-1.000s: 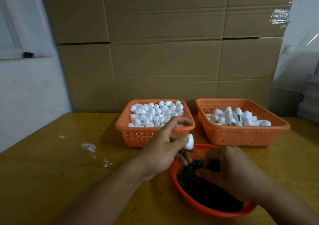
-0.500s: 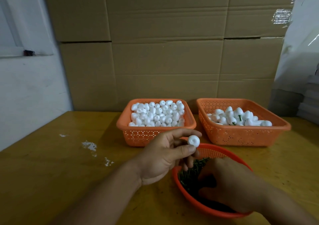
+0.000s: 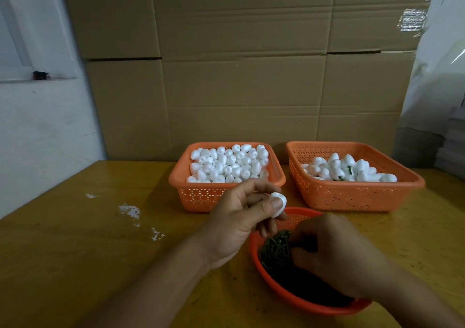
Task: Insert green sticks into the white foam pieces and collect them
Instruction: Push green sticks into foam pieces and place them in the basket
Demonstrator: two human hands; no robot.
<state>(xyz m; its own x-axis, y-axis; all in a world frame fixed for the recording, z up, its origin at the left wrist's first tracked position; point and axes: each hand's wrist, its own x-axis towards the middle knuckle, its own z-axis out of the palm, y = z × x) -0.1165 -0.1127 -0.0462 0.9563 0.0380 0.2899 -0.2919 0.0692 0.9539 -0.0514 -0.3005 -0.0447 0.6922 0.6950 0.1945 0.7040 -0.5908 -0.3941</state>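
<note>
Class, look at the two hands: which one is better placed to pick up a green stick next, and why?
The right hand. Its fingers are down in the round orange bowl among the green sticks, whereas the left hand is already occupied, pinching a white foam piece above the bowl's rim.

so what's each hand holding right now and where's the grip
Left hand pinches one white foam piece by its sides, thumb and fingertips. Right hand reaches into the green sticks; any hold is hidden.

Two square baskets [image 3: 226, 197] [image 3: 352, 197], one round bowl [image 3: 302, 300], two hands [image 3: 236, 224] [image 3: 334, 254].
</note>
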